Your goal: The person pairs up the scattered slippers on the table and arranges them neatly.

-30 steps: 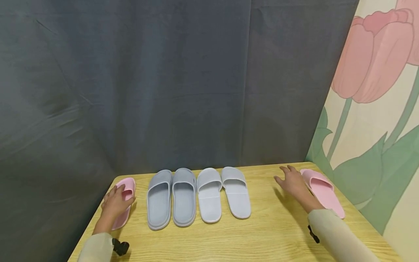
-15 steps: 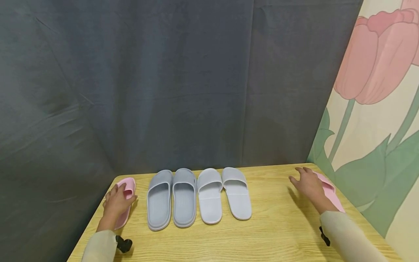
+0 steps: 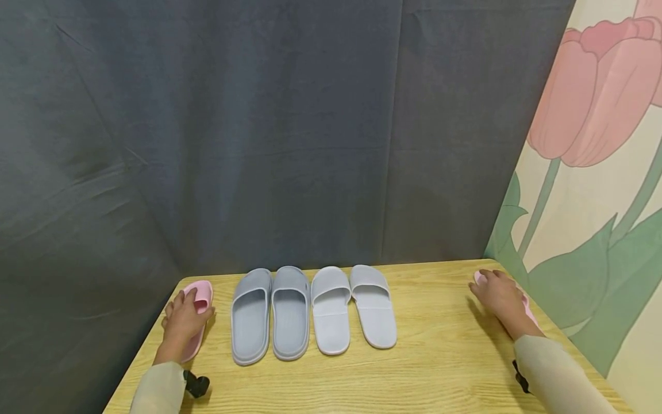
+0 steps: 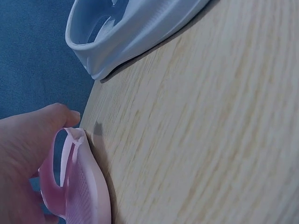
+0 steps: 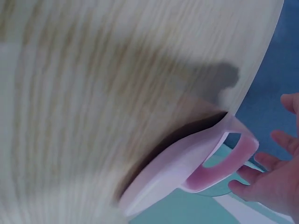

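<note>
Pink moulded slipper (image 3: 204, 293) with one broad strap: lower left of the head view, on a yellow wood-grain tabletop (image 3: 429, 333), near the left edge. Toe end toward the top, heel toward the bottom; long axis steep, leaning slightly right at the toe. Smooth matt finish, rounded toe, finely textured footbed and paler sole edge (best seen in the left wrist view).

Second pink moulded slipper (image 5: 175, 161), same broad strap: lower right of the head view, near the right edge of the tabletop, largely hidden there beneath a hand. Toe end toward upper left, heel toward lower right; long axis on that slant. Plain smooth sides, strap arched over a see-through opening.

Bare left hand (image 3: 182, 317): laid over the first slipper's strap, thumb to the right by the rim, fingers fanned to the left; pinch or mere contact, cannot tell.

Bare right hand (image 3: 499, 293): above the second slipper, fingers spread; contact with the strap unclear.

Pair of blue-grey slippers (image 3: 291, 325) and pair of whitish slippers (image 3: 331, 322): lower centre, side by side, toes toward the top.

Dark grey cloth (image 3: 289, 144): behind. Cream wall with painted pink tulips (image 3: 584, 195): right side.
</note>
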A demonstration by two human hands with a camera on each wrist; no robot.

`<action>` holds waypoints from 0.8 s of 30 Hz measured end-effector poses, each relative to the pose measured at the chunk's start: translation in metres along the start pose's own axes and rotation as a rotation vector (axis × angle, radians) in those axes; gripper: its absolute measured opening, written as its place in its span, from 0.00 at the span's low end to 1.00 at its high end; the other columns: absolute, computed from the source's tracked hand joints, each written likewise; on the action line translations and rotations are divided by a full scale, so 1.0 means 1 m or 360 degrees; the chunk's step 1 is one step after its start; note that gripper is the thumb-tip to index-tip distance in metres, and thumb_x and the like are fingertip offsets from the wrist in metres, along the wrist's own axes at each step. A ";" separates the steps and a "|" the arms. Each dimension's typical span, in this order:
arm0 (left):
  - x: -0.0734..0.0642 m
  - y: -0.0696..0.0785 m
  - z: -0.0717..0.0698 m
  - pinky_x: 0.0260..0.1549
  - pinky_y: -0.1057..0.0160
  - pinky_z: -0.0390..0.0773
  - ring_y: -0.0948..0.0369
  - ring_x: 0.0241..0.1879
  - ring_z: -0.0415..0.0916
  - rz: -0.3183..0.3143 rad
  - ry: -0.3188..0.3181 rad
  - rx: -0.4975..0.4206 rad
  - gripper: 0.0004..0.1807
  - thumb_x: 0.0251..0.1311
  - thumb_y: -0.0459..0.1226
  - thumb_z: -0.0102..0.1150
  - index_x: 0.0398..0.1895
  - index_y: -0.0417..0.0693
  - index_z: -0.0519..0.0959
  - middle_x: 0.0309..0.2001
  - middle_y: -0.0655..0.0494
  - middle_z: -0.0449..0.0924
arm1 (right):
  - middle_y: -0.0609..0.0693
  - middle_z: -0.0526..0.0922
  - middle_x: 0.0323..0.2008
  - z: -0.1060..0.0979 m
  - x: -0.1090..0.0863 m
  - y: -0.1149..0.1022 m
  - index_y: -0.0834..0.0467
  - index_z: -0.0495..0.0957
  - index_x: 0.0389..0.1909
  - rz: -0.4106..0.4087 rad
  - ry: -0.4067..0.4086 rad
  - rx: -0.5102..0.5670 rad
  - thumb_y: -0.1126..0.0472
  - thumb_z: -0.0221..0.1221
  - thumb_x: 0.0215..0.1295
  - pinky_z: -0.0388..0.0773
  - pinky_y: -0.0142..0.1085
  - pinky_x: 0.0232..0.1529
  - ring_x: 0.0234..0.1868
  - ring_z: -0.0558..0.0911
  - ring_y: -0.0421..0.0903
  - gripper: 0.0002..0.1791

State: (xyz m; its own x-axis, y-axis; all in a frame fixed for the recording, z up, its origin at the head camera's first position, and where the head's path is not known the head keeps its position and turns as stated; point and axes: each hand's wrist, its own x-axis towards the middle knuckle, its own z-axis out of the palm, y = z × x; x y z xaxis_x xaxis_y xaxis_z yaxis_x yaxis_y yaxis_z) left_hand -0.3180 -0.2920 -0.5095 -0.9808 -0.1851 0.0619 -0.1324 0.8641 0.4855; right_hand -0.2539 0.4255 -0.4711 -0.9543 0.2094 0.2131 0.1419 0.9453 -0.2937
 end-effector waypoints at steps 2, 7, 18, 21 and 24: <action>0.000 0.000 0.000 0.55 0.27 0.41 0.29 0.65 0.34 -0.0017 0.0005 -0.0007 0.49 0.53 0.50 0.61 0.71 0.42 0.47 0.70 0.30 0.35 | 0.75 0.62 0.57 0.001 0.000 0.005 0.66 0.65 0.59 0.0019 -0.0006 -0.0009 0.40 0.46 0.64 0.65 0.68 0.40 0.52 0.65 0.78 0.35; -0.001 0.000 0.000 0.55 0.27 0.40 0.30 0.65 0.33 -0.0030 0.0009 -0.0025 0.49 0.53 0.50 0.61 0.72 0.43 0.47 0.70 0.30 0.34 | 0.75 0.62 0.56 0.003 0.000 0.014 0.68 0.65 0.58 0.0026 0.0023 -0.0009 0.44 0.47 0.65 0.65 0.66 0.41 0.50 0.66 0.78 0.33; 0.000 -0.001 -0.002 0.54 0.27 0.46 0.30 0.64 0.35 -0.0047 -0.0004 -0.0033 0.47 0.56 0.49 0.59 0.72 0.43 0.46 0.70 0.31 0.34 | 0.78 0.54 0.60 0.002 -0.001 0.023 0.68 0.60 0.63 0.0087 -0.0143 0.0143 0.40 0.45 0.67 0.55 0.69 0.45 0.55 0.56 0.79 0.38; 0.000 0.000 0.000 0.54 0.27 0.47 0.30 0.64 0.36 -0.0055 -0.0003 -0.0024 0.47 0.55 0.49 0.60 0.72 0.43 0.47 0.70 0.31 0.35 | 0.78 0.54 0.60 0.005 -0.001 0.025 0.67 0.60 0.64 0.0110 -0.0141 0.0154 0.41 0.46 0.67 0.54 0.69 0.45 0.55 0.56 0.79 0.37; 0.001 0.001 0.000 0.53 0.27 0.47 0.30 0.64 0.36 -0.0064 -0.0002 -0.0028 0.48 0.55 0.50 0.60 0.72 0.44 0.46 0.70 0.32 0.35 | 0.78 0.53 0.60 0.006 -0.002 0.026 0.66 0.58 0.65 0.0145 -0.0126 0.0173 0.42 0.47 0.66 0.54 0.69 0.45 0.55 0.55 0.79 0.37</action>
State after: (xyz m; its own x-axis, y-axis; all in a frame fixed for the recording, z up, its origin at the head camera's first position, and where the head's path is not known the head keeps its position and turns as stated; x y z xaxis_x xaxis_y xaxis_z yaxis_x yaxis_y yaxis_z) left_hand -0.3193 -0.2917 -0.5089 -0.9748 -0.2192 0.0410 -0.1694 0.8475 0.5030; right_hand -0.2500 0.4484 -0.4844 -0.9571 0.2689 0.1082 0.2038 0.8898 -0.4082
